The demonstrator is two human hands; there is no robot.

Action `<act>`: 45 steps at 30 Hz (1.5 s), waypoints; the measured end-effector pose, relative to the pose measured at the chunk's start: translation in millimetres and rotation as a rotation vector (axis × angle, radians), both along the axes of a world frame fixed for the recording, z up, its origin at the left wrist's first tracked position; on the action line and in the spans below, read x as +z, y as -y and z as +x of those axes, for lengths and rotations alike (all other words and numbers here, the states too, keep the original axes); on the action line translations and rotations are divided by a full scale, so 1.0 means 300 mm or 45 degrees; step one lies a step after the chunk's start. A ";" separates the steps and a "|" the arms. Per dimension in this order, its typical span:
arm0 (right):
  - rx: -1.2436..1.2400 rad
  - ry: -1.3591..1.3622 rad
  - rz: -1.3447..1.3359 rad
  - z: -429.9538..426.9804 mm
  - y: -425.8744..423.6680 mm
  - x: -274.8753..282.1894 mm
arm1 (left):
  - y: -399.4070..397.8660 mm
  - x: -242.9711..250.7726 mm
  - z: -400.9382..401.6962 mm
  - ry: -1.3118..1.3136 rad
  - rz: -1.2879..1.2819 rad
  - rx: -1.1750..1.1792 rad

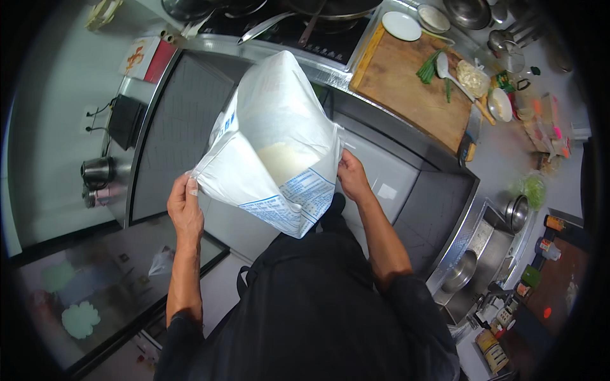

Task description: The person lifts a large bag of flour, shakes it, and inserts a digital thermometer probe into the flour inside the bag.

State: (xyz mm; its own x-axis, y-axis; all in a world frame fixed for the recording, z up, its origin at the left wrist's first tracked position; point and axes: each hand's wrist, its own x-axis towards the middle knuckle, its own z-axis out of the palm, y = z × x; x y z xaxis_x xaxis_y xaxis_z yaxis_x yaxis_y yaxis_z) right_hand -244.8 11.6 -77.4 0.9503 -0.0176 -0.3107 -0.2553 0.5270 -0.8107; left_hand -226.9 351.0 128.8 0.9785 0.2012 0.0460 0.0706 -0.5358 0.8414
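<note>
A large white plastic-woven sack [281, 109] with blue printing hangs before me, its mouth spread wide. Pale powder or fine grain [288, 162] shows inside it; I cannot tell which. My left hand [185, 200] pinches the left corner of the sack's rim between thumb and fingers. On the other side, my right hand [353, 175] grips the right edge of the rim, its fingers partly hidden behind the sack. The sack's underside is out of sight.
Beyond the sack, a black cooktop [281, 33] carries pans with handles jutting over the counter edge. To its right lies a wooden cutting board [405, 90] with green onions [431, 66] and a ladle [450, 71]. A steel sink [481, 257] with a bowl stands at right.
</note>
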 end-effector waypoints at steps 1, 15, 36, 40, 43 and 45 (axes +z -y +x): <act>0.046 0.021 0.023 -0.008 -0.014 0.032 | -0.026 -0.004 -0.068 0.006 0.046 0.023; 0.295 0.081 -0.249 0.002 -0.234 0.075 | -0.420 -0.293 -0.307 -0.073 -0.786 0.216; 0.334 -0.220 -0.400 0.319 -0.710 0.031 | -0.888 -0.705 -0.133 -0.376 -1.090 0.034; 0.428 -0.292 -0.528 0.430 -0.719 -0.056 | -0.860 -0.867 -0.120 -0.586 -1.038 0.181; 0.506 -0.408 -0.682 0.512 -0.706 -0.162 | -0.824 -0.966 -0.073 -0.678 -1.107 0.228; 0.558 -0.408 -0.735 0.567 -0.695 -0.226 | -0.776 -1.010 -0.027 -0.750 -1.075 0.253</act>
State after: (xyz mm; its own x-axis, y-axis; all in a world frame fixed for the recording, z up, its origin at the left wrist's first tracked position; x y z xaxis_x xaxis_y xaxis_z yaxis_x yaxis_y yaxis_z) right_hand -74.8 220.2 -145.4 0.7735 0.0959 -0.6264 -0.6097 -0.1569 -0.7769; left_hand -234.9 583.6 -174.1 0.7464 0.1058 -0.6570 0.6128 0.2759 0.7405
